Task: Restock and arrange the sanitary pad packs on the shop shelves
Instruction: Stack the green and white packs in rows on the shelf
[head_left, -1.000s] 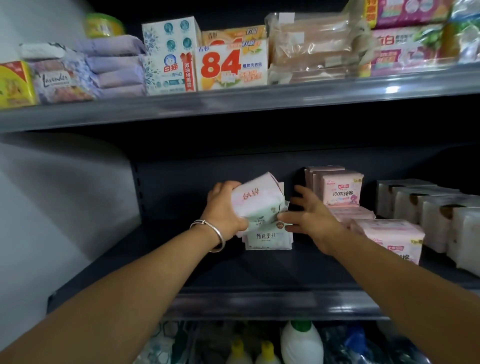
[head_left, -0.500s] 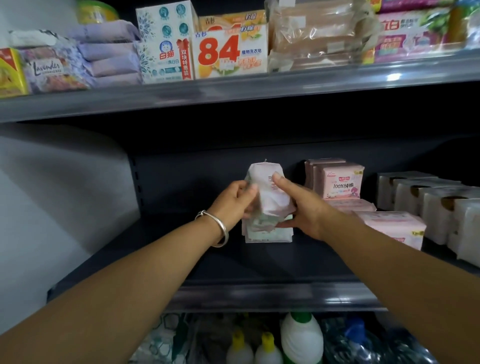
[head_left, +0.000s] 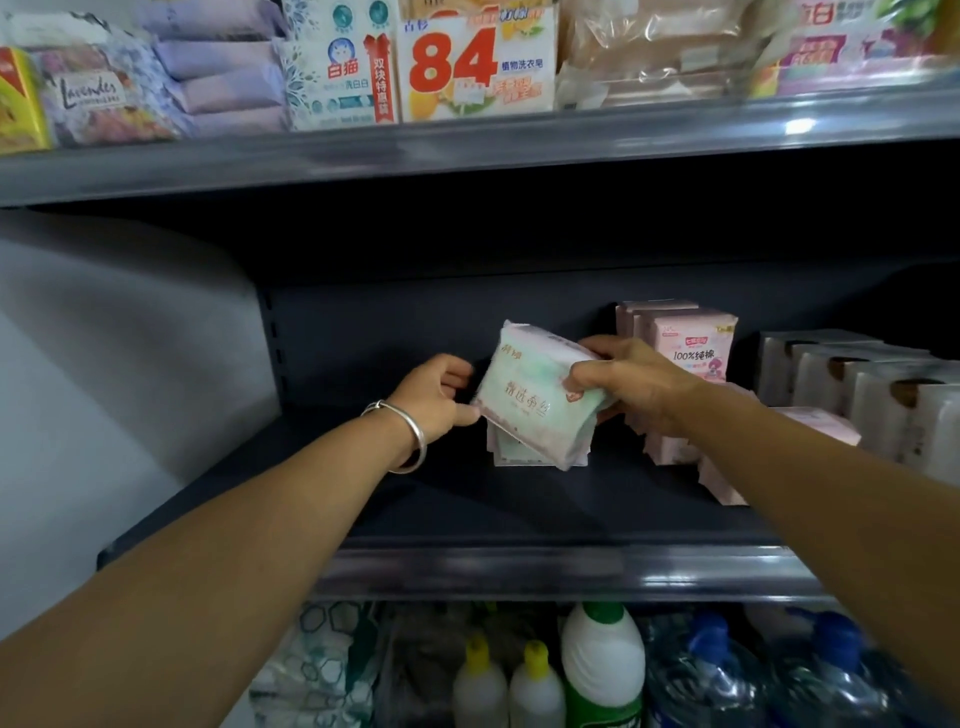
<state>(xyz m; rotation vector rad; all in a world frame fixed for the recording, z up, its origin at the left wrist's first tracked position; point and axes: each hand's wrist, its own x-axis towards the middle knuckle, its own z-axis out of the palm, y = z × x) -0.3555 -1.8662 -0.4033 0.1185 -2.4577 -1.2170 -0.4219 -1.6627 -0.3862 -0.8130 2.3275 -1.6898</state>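
Observation:
My right hand (head_left: 634, 387) grips the right end of a mint-and-pink sanitary pad pack (head_left: 530, 400) and holds it tilted above the dark middle shelf (head_left: 415, 499). My left hand (head_left: 436, 397), with a silver bangle on the wrist, hovers at the pack's left edge with loosely curled fingers. Its thumb tip just meets the lower corner. A second pack of the same kind (head_left: 519, 454) stands on the shelf right behind and below the held one, mostly hidden. Pink pad packs (head_left: 693, 348) stand upright to the right.
More pink packs (head_left: 823, 421) lie flat behind my right forearm, and white boxed goods (head_left: 852, 384) fill the shelf's right end. The upper shelf (head_left: 467, 150) carries soap packs and purple packs. Bottles (head_left: 600, 670) stand on the level below. A grey wall lies to the left.
The pack passed from my left hand to my right, which has turned it face-up and tilted. My left hand has slipped off to its left edge. The camera tipped slightly down.

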